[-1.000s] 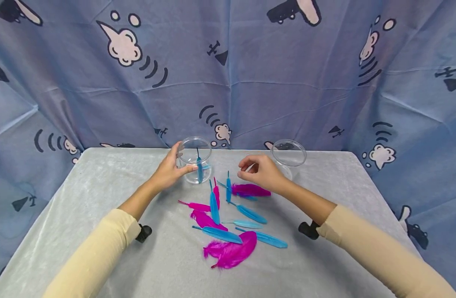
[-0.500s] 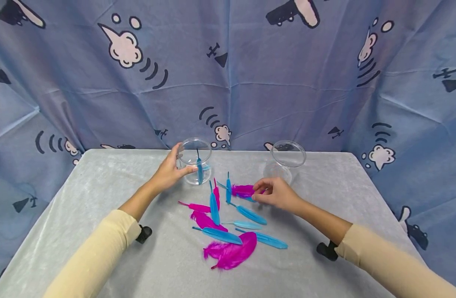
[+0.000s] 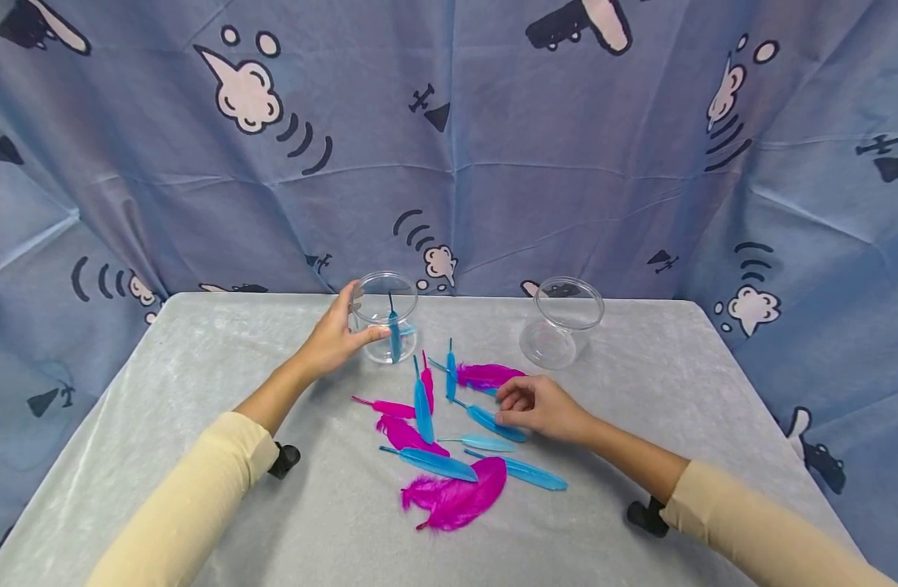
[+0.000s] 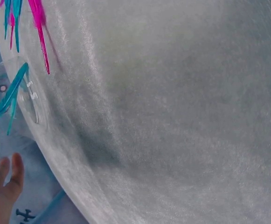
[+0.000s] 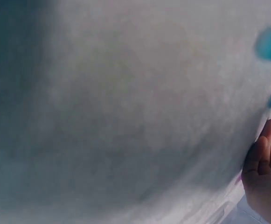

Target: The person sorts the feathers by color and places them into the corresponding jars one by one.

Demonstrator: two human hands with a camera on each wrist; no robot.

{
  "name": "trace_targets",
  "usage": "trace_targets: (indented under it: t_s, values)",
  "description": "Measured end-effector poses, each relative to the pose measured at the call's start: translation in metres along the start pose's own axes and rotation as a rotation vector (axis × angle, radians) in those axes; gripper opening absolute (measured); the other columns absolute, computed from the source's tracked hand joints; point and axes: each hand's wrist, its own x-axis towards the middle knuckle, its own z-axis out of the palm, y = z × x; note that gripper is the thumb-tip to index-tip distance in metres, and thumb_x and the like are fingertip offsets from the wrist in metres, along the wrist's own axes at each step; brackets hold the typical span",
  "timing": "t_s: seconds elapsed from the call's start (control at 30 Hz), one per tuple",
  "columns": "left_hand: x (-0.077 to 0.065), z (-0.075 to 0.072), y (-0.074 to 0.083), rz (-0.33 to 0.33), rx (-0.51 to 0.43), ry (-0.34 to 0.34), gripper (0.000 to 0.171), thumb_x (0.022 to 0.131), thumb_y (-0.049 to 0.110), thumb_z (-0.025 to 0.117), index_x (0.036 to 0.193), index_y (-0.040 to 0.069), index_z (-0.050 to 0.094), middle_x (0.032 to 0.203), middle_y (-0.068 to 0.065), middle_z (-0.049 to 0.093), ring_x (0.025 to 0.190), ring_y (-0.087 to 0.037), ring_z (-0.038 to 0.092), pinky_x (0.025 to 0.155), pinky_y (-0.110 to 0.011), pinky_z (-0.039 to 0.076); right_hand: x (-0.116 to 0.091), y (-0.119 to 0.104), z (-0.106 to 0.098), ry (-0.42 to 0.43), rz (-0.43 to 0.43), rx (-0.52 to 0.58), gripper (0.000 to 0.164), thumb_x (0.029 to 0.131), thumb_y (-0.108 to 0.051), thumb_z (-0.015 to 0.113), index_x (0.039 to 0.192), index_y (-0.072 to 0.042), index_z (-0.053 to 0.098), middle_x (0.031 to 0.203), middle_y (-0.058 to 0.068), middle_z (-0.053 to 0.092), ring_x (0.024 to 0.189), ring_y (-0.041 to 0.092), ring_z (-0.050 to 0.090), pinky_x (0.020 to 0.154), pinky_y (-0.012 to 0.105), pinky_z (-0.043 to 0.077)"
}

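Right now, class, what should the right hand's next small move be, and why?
Probably to pinch the blue feather by its thumb: the curled right grip is right at that feather, though whether it has hold of it is unclear. The left grip holds the clear cup with other blue feathers inside, so this one may suit it.

Printed blue curtain [image 3: 566, 122] behind table [image 3: 273, 522]

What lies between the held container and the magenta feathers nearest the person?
In the head view, blue feathers and other magenta feathers lie there on the grey cloth.
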Motion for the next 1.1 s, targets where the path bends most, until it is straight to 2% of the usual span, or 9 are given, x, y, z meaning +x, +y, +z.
trace_targets:
  t_s: [0.3,0.63,0.87,1.1]
  values:
    - [0.000,0.000,0.000,-0.001,0.002,-0.007,0.101,0.089,0.034,0.077,0.159,0.007,0.010,0.159,-0.023,0.026,0.143,-0.043,0.031,0.114,-0.058,0.028,0.002,0.000,0.007,-0.003,-0.015,-0.019,0.031,0.081,-0.012,0.083,0.103,0.004,0.069,0.084,0.006,0.063,0.072,0.017,0.054,0.063,0.021,0.047]
    - [0.000,0.000,0.000,-0.007,0.006,-0.004,0.101,0.088,0.038,0.077,0.159,0.008,0.011,0.159,-0.021,0.027,0.143,-0.040,0.030,0.115,-0.057,0.028,0.006,0.006,0.011,-0.002,-0.072,-0.141,0.027,0.079,-0.009,0.082,0.101,-0.001,0.070,0.082,0.002,0.060,0.068,0.010,0.052,0.062,0.022,0.047]
    - [0.000,-0.001,0.001,-0.010,0.007,-0.003,0.101,0.088,0.036,0.077,0.159,0.008,0.010,0.159,-0.023,0.027,0.143,-0.042,0.031,0.114,-0.058,0.028,0.007,0.002,0.012,-0.014,-0.045,-0.173,0.026,0.079,-0.009,0.083,0.101,-0.002,0.070,0.078,-0.002,0.060,0.068,0.010,0.052,0.063,0.021,0.047]
    - [0.000,0.000,0.002,-0.017,0.016,-0.008,0.102,0.088,0.037,0.077,0.159,0.009,0.009,0.159,-0.023,0.026,0.143,-0.043,0.031,0.114,-0.059,0.028,0.008,0.002,0.011,-0.018,-0.037,-0.148,0.023,0.080,-0.009,0.082,0.098,-0.002,0.070,0.075,-0.004,0.060,0.067,0.010,0.053,0.061,0.021,0.047]
